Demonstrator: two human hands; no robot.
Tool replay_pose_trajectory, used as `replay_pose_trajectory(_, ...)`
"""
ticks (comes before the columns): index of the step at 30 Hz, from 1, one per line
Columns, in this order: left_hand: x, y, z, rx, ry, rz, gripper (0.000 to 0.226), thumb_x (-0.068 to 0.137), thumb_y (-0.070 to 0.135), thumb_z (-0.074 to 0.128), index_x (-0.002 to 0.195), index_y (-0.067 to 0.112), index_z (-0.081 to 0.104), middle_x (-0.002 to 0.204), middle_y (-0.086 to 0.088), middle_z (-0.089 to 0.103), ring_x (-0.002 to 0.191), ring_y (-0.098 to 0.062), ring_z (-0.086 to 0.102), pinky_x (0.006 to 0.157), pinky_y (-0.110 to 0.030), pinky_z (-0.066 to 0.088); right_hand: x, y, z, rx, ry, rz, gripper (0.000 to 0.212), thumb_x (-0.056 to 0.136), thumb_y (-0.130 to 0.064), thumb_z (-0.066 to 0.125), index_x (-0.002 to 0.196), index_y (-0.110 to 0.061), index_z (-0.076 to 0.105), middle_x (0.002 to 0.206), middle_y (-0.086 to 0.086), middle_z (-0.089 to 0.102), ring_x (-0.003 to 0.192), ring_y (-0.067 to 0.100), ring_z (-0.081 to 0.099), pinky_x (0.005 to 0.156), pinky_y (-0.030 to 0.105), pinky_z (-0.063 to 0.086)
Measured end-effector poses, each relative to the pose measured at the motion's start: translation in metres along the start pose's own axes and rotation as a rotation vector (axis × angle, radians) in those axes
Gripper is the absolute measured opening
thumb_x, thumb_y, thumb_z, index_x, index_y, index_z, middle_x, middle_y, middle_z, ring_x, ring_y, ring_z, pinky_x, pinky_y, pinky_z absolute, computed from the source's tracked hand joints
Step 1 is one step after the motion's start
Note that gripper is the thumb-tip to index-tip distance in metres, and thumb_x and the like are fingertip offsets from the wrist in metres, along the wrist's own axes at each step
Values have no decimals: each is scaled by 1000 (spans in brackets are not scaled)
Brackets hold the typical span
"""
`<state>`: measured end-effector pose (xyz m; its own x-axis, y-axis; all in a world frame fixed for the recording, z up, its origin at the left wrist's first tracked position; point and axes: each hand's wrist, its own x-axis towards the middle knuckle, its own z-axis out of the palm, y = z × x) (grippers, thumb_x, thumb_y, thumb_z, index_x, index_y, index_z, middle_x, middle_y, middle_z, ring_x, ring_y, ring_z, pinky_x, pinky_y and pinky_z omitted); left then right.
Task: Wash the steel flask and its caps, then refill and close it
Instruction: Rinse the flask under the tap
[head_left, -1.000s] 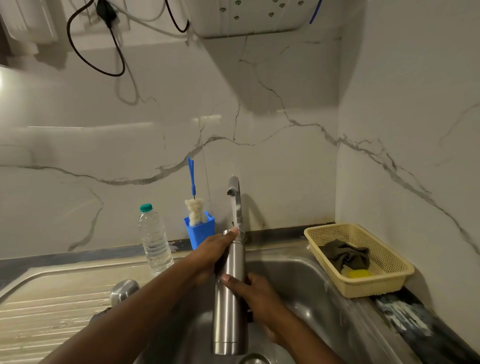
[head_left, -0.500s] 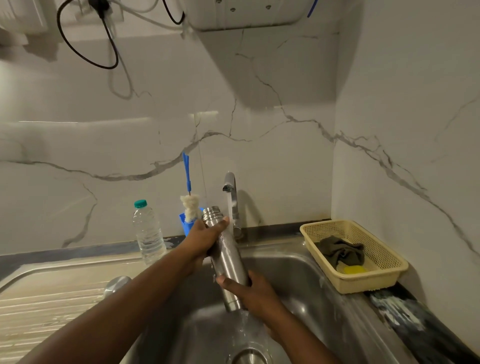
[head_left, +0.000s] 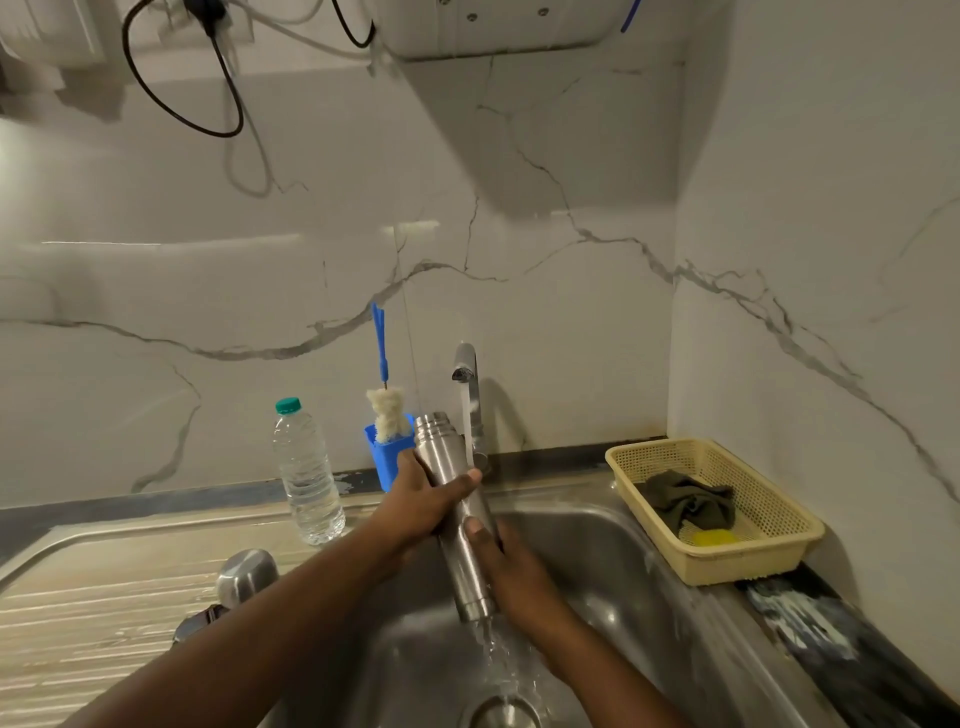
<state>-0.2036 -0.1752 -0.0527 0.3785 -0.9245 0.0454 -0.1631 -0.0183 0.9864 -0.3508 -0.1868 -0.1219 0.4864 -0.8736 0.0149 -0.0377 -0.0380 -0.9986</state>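
Flask (head_left: 444, 452): upright at tap (head_left: 467, 374) a second ago, now tilted over sink (head_left: 623, 571), neck up-left. Stream meets body, runs off base. Left hand (head_left: 421, 506) fingers curl round upper body; right hand (head_left: 511, 571) fingers wrap lower. Likely outer rinse; caps, refill pending.

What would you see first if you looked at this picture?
The steel flask, tilted over the sink, with the left hand gripping near its top and the right hand lower down. Water from the tap runs down it. On the right sits a yellow basket holding a dark cloth.
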Motion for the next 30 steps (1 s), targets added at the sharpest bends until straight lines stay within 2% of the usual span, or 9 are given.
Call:
replay_pose_trajectory(3,0,7,-2,-96,91,69,68,86,25,85,132,28,34,122,0,61,108,-21,66,94,-51,60,7,5,-3,141,91,169,43,105,-58,43,126,-28,66,118,7,74,105,23,72,92,42,60)
replay_pose_trajectory(7,-7,8,0,-158,206,178,73,89,19,83,132,29,26,117,5,56,103,-12,63,95,-46,57,15,11,0,615,121,363,37,110,-36,47,125,-5,61,121,27,67,108,39,70,79,41,63)
replay_pose_trajectory(12,-14,-2,2,-283,310,189,76,90,20,81,137,31,23,125,-1,55,104,-14,62,99,-48,56,22,18,-2,355,288,162,27,104,-28,61,120,-8,70,105,14,78,98,31,75,93,50,61)
replay_pose_trajectory(16,-23,-14,9,-383,334,187,81,90,18,81,144,34,22,121,3,56,107,-15,63,104,-53,54,20,14,-5,478,271,86,23,104,-14,59,126,-19,64,118,9,70,106,26,69,81,35,58)
replay_pose_trajectory(19,-26,-18,12,-407,374,208,83,91,15,80,146,34,21,121,4,55,107,-13,63,97,-47,56,19,13,1,561,179,125,30,107,-19,54,135,-13,60,124,15,70,114,29,68,88,36,57)
replay_pose_trajectory(22,-25,-19,10,-394,402,231,81,91,17,79,145,33,21,121,5,55,106,-12,63,93,-44,56,16,15,2,453,162,192,25,108,-29,53,119,-12,67,110,15,74,109,36,71,97,47,56)
replay_pose_trajectory(25,-23,-18,8,-379,403,217,85,91,20,80,148,32,18,123,2,54,106,-13,62,97,-45,55,16,18,1,316,211,140,26,106,-31,56,115,-12,72,103,13,79,101,34,74,92,49,58)
replay_pose_trajectory(28,-26,-20,12,-361,382,217,86,92,20,79,151,27,16,132,-2,54,108,-11,62,95,-40,54,19,19,0,350,226,96,23,107,-23,53,125,-16,67,117,12,73,109,28,69,95,44,58)
replay_pose_trajectory(30,-29,-21,18,-346,362,215,88,93,18,78,154,25,15,131,-1,54,106,-9,62,92,-37,55,21,18,0,474,155,105,35,107,-21,53,142,-21,55,130,13,65,118,28,63,98,39,52)
